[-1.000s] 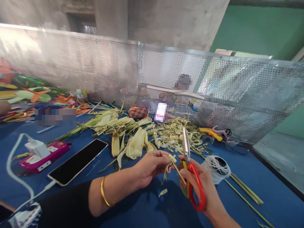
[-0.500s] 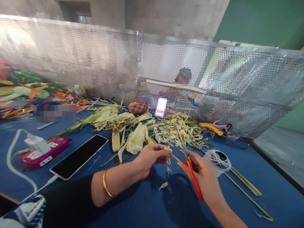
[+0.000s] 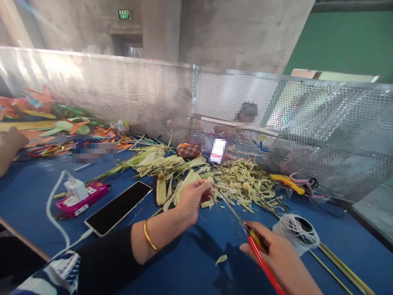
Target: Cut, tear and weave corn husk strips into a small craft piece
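My left hand [image 3: 194, 198], with a gold bangle at the wrist, pinches a small pale piece of corn husk [image 3: 210, 180] between thumb and fingers. Lower right, my right hand [image 3: 270, 246] is wrapped round a pair of scissors [image 3: 257, 250] with red and yellow handles. The metal blades point up and left, their tips close to the pinched husk; whether they touch it I cannot tell. Behind the hands lie a heap of shredded husk strips [image 3: 248, 180] and wider corn husk leaves [image 3: 153, 159]. A loose husk scrap [image 3: 221, 259] rests on the blue table [image 3: 184, 262] below.
To the left lie a black-screened phone [image 3: 119, 207] on a cable and a magenta power strip [image 3: 82, 200]. A spool of white cord [image 3: 296, 231], thin stalks [image 3: 340, 266] and a yellow glue gun [image 3: 287, 183] are at right. Another person's hand [image 3: 10, 147] shows far left. A perforated metal screen [image 3: 147, 98] stands behind.
The view has tilted up and left. My right hand has drawn away from my left, and the scissors' tips have swung down toward the pinched husk. Another person's hand has appeared at left.
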Available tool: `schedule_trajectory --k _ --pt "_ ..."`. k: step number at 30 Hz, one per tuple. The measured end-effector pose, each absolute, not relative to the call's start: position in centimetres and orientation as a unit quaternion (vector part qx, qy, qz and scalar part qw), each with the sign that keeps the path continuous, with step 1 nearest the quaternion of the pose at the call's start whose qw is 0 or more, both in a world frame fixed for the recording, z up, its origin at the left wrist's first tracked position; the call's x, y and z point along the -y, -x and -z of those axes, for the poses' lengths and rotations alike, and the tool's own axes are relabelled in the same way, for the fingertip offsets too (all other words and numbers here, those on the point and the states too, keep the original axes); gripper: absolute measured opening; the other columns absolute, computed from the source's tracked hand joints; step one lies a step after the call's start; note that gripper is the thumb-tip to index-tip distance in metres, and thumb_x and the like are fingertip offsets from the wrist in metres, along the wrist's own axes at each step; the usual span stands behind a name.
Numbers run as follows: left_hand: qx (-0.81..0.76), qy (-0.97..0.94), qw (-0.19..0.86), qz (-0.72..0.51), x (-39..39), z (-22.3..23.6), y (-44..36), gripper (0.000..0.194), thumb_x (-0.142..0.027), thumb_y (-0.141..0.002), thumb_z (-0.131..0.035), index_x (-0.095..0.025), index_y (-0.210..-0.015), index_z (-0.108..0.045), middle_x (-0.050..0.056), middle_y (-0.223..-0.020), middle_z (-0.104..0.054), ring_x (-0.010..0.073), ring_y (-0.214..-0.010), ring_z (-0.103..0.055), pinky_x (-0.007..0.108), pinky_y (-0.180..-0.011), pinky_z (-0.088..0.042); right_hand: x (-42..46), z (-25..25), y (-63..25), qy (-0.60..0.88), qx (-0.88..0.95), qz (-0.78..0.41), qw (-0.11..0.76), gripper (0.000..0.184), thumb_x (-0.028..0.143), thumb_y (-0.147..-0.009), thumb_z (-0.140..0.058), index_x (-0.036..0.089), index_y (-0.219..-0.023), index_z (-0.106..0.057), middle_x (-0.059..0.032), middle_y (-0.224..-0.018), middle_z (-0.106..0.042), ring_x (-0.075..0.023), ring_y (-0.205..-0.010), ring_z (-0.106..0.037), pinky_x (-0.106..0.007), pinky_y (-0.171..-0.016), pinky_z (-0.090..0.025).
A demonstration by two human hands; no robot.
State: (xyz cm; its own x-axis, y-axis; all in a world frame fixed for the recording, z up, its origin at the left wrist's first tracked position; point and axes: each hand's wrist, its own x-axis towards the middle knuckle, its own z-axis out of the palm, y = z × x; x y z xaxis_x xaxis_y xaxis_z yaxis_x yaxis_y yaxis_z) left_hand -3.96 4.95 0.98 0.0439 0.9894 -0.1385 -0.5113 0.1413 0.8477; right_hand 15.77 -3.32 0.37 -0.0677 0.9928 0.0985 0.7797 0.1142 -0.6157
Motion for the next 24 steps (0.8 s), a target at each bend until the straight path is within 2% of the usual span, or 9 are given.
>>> schedule_trajectory --k 3,12,24 --pt "-0.381 -0.317 0.665 -0.558 -4.44 -0.61 3.59 0.026 -0.03 -0.058 -0.079 -0.015 -0.071 -0.062 -0.002 -0.065 -0.059 0.0067 -0.058 -0.055 0.019 -0.057 -0.042 3.29 -0.59 -15.59 0.642 0.7 -0.197 0.244 0.042 0.047 -0.066 -0.065 0.022 -0.1 -0.068 0.0008 -0.064 -0.067 -0.0174 -0.056 -0.06 -0.022 -0.054 -0.049" --pt "-0.368 -0.322 0.689 -0.536 -4.08 -0.35 3.14 0.028 -0.026 -0.054 -0.082 -0.013 -0.071 -0.063 0.001 -0.066 -0.061 0.0072 -0.058 -0.055 0.02 -0.059 -0.042 3.26 0.31 -16.09 0.624 0.71 -0.167 0.282 0.048 0.054 -0.07 -0.063 0.022 -0.105 -0.068 -0.0013 -0.073 -0.07 -0.0188 -0.063 -0.062 -0.024 -0.06 -0.051" --pt "-0.366 -0.326 0.688 -0.535 -4.44 -0.13 3.23 0.028 -0.025 -0.054 -0.081 -0.013 -0.071 -0.063 0.001 -0.066 -0.061 0.0068 -0.056 -0.054 0.019 -0.056 -0.04 3.17 -0.03 -16.37 0.615 0.719 -0.156 0.285 0.05 0.058 -0.068 -0.062 0.02 -0.099 -0.071 -0.0038 -0.079 -0.074 -0.0216 -0.067 -0.068 -0.024 -0.059 -0.053"
